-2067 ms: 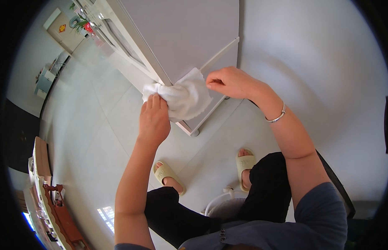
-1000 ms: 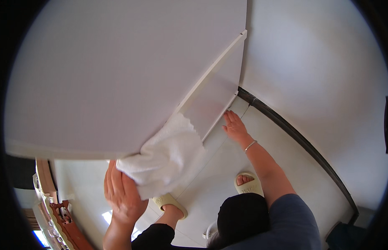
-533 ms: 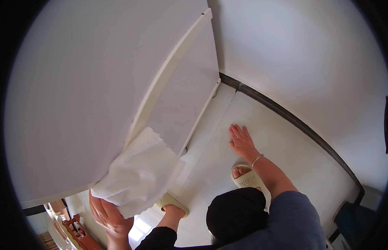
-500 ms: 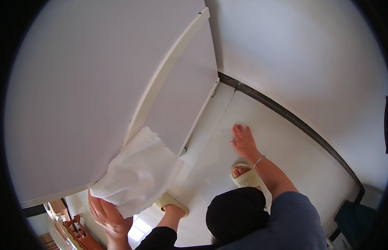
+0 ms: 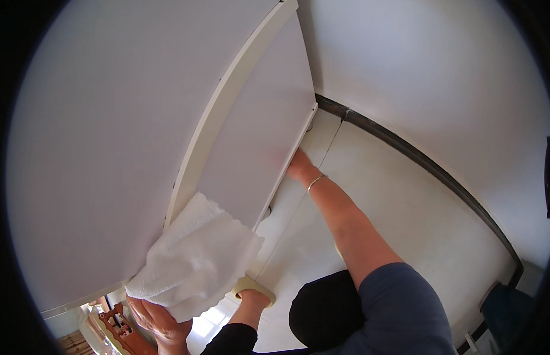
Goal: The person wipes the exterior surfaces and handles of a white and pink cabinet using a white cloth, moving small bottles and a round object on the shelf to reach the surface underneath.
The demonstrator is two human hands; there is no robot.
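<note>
My left hand (image 5: pixel 157 322), at the lower left, grips the near edge of a white cloth (image 5: pixel 195 254). The cloth drapes over the near corner of a white panelled piece of furniture (image 5: pixel 115 130) and hangs across its side. My right hand (image 5: pixel 300 164) is stretched forward to the bottom edge of the lower side panel (image 5: pixel 251 127). Its fingers reach in at that edge and are hidden, and the hand is slightly blurred. A thin bracelet (image 5: pixel 317 182) circles the right wrist.
A white wall (image 5: pixel 429 77) with a dark skirting (image 5: pixel 417 163) borders the pale tiled floor (image 5: pixel 399 207) on the right. My slippered foot (image 5: pixel 254 291) and black-covered knee (image 5: pixel 328 310) are below. A dark bin (image 5: pixel 505 310) stands lower right, and a brown ornate object (image 5: pixel 118 325) lower left.
My right hand has left the open floor and moved left and forward to the panel's bottom edge. My left hand stays on the cloth, and the view has shifted slightly.
</note>
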